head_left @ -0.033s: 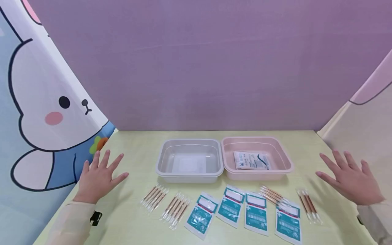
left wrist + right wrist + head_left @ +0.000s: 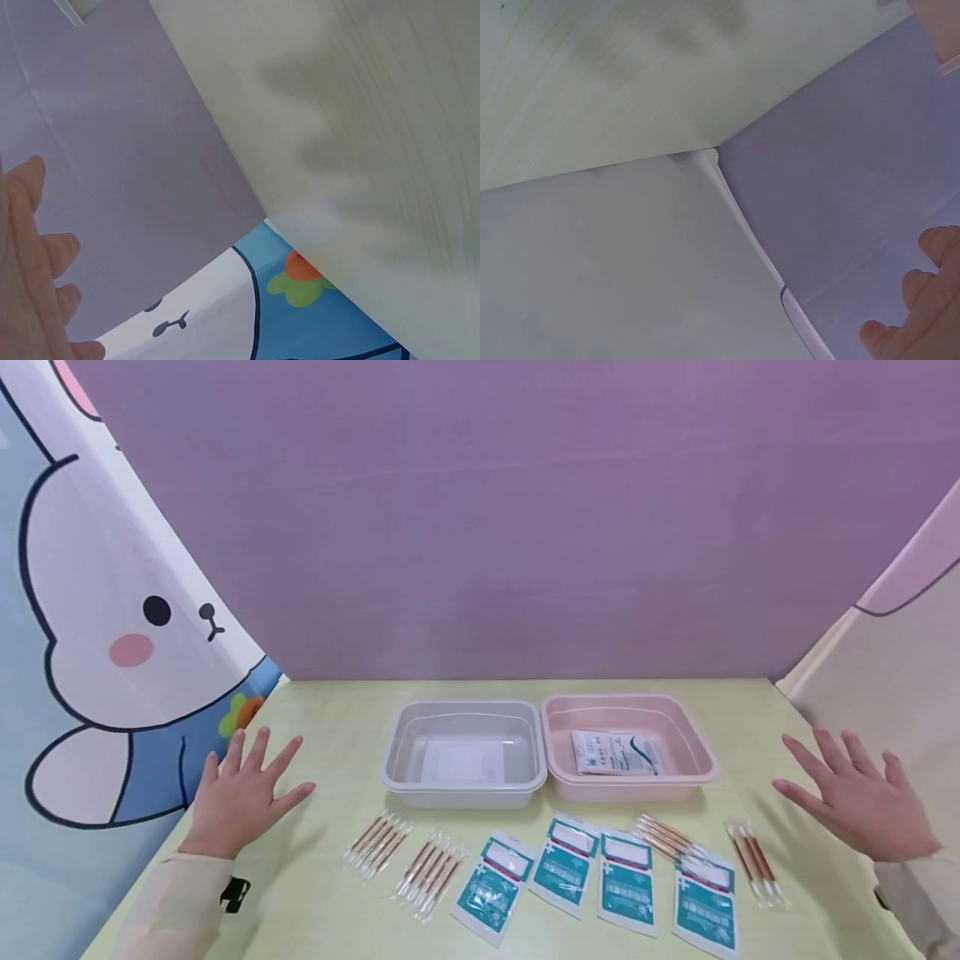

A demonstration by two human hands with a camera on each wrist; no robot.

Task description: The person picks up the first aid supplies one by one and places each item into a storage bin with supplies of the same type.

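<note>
Left of the two bins, my left hand (image 2: 236, 797) is held over the table with its fingers spread, holding nothing. On the far right my right hand (image 2: 862, 797) hovers likewise, fingers spread and nothing in them. Between the hands stand a whitish-grey plastic bin (image 2: 465, 798) and a pink plastic bin (image 2: 637, 790); a white printed packet (image 2: 615, 753) lies in the pink one. In front are clear packs of cotton swabs (image 2: 378, 845) and several teal-and-white packets (image 2: 627, 882). One swab pack (image 2: 667, 837) overlaps the rightmost teal packet (image 2: 706, 906). Another swab pack (image 2: 756, 865) lies nearest my right hand.
The pale wood-grain table (image 2: 337, 727) ends at a purple backdrop (image 2: 525, 527). A cloth with a cartoon rabbit (image 2: 97, 568) hangs along the left side, and a pale cloth (image 2: 885, 677) along the right. Both wrist views show mainly table, cloth and part of each hand.
</note>
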